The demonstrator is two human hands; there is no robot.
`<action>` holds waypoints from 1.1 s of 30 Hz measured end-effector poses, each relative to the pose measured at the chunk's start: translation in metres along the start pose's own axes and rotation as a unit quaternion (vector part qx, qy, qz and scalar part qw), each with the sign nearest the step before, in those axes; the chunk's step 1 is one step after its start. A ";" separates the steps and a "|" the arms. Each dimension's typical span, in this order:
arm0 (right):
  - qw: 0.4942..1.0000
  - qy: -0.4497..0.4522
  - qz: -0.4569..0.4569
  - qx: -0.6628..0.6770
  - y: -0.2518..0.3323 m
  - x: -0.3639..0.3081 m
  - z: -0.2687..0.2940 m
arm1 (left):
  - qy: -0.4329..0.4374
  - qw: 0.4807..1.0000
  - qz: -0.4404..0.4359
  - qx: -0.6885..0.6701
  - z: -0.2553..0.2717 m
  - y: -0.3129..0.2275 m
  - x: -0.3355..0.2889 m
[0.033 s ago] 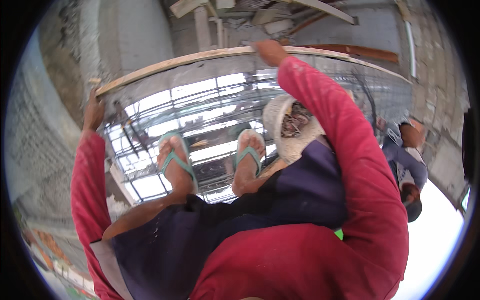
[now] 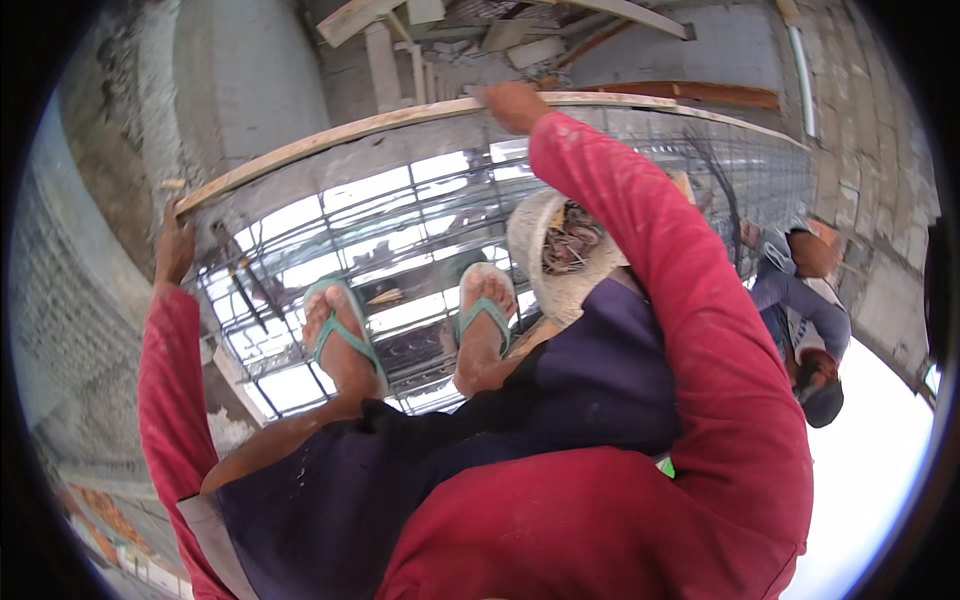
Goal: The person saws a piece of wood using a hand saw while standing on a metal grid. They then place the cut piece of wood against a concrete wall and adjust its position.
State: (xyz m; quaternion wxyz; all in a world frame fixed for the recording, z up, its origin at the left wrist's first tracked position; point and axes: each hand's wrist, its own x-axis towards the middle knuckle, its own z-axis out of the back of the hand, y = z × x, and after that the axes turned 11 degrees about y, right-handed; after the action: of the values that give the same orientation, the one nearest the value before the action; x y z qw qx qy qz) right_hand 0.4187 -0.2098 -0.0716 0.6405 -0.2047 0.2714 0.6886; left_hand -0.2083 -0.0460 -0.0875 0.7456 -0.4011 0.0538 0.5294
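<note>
A long, narrow wooden strip [image 2: 350, 127] runs across the far side of the rebar grid, bowed by the lens. At its left end, the fingers of my left hand [image 2: 175, 245] close around the wood. My right hand [image 2: 515, 106] grips the same strip near its middle, slightly blurred. Below my right forearm, a pale, dirty bucket [image 2: 532, 240] holds a tangle of thin, rusty-looking wire pieces [image 2: 572, 242]. A dark, long-handled tool that looks like pincers [image 2: 238, 262] lies on the bars near my left hand.
My feet, in green flip-flops [image 2: 345, 338], stand on the rebar grid [image 2: 400, 215], with bright gaps between its bars. A co-worker [image 2: 805, 310] bends at the right beside a block wall [image 2: 860, 150]. Loose boards [image 2: 385, 65] lie beyond the strip; a concrete surface [image 2: 250, 80] is at the far left.
The whole scene has shifted slightly left in the picture. Both hands keep their hold on the wooden strip.
</note>
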 end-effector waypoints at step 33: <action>0.999 -0.026 -0.038 0.010 -0.012 -0.021 -0.003 | -0.011 0.989 0.034 0.141 0.003 -0.050 0.028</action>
State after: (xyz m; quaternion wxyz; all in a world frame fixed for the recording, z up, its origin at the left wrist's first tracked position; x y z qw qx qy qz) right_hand 0.4327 -0.2273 -0.0625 0.6752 -0.1904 0.2529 0.6663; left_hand -0.1555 -0.0295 -0.0723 0.7767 -0.2837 0.1337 0.5462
